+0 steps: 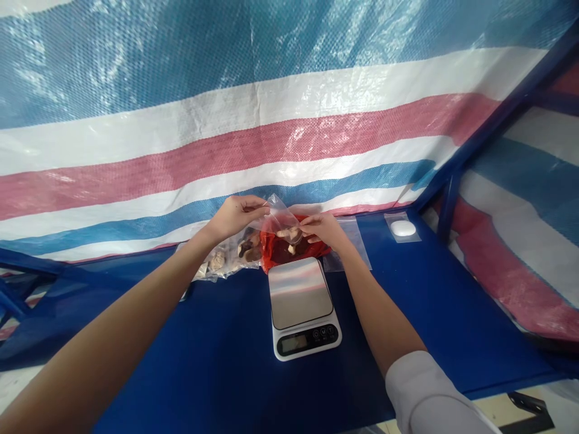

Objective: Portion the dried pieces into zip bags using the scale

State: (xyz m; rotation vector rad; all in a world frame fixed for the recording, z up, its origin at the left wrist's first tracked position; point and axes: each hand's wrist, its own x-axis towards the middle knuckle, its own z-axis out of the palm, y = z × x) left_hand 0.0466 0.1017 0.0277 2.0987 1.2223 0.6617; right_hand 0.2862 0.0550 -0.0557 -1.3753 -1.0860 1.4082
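Note:
My left hand (237,216) pinches the upper edge of a clear plastic bag (277,211), held tilted above an open red plastic bag (270,253). Pale brown pieces (289,234), perhaps dried mushrooms, show low in the clear bag. On its right side my right hand (324,230) grips the bag with closed fingers. Just in front of the red bag stands a white kitchen scale (301,295) with a shiny metal plate; nothing lies on the plate. The scale's display cannot be read.
Left of the red bag lie clear bags with dark and pale pieces (248,246). A flat clear bag (357,244) lies under my right forearm. Farther right, a white oval object (402,228) rests on clear plastic. Striped sheeting (253,135) rises behind the blue table (217,361).

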